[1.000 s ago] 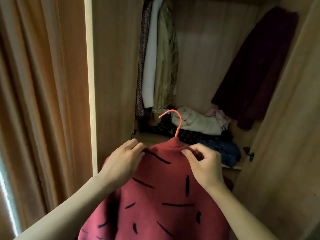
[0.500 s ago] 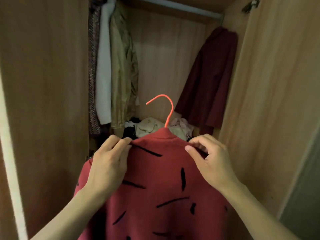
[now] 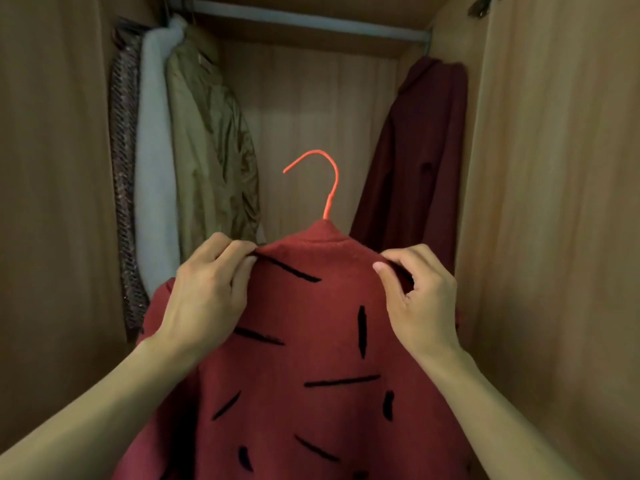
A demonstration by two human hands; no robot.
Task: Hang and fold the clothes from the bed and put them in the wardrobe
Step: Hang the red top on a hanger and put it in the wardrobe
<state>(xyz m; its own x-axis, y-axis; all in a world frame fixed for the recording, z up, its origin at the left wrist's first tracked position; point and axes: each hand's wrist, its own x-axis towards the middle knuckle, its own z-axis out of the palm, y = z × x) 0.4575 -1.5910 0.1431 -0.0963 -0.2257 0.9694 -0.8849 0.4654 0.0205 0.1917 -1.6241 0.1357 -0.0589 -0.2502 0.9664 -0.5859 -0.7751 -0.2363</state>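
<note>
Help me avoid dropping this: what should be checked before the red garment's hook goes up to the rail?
1. Left hand grips red garment at its shoulder: ok.
2. Right hand grips the other shoulder: ok.
3. Hanger hook pokes free above the collar: ok.
4. Rail bare between beige jacket and dark red coat: ok.
5. Hanger arms seated inside both shoulders: cannot tell, hidden.

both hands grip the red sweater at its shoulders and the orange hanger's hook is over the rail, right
No. The orange hanger's hook is not over the rail; the head view shows it in the air below. The left hand and right hand do grip the red sweater at its shoulders.
</note>
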